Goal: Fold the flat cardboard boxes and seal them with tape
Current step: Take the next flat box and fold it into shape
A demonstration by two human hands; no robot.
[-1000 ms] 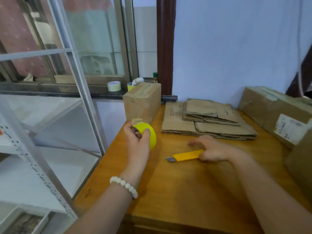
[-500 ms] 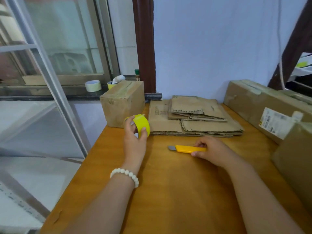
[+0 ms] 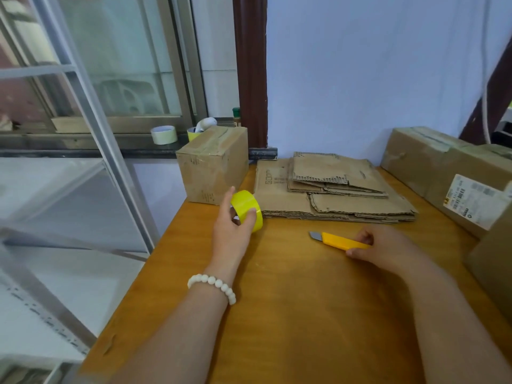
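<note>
Left hand (image 3: 232, 234) fingers (image 3: 230, 193) wrapped on yellow tape roll (image 3: 246, 210); right hand (image 3: 379, 245) fingers pinch the knife (image 3: 340, 241) on the surface (image 3: 291, 314), blade out, aimed toward the left fingers. Flat boxes (image 3: 332, 189) stacked just beyond both sets of fingers. Risks: reaching across could nick the left hand; no free hand for folding, so the roll may get dropped

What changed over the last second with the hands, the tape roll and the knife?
The left hand has lowered the yellow tape roll it grips toward the table, beside the corner of the flat cardboard stack. The right hand stays curled on the yellow knife, which lies on the table. Nothing was picked up or let go; the stack and the sealed box have not moved.
</note>
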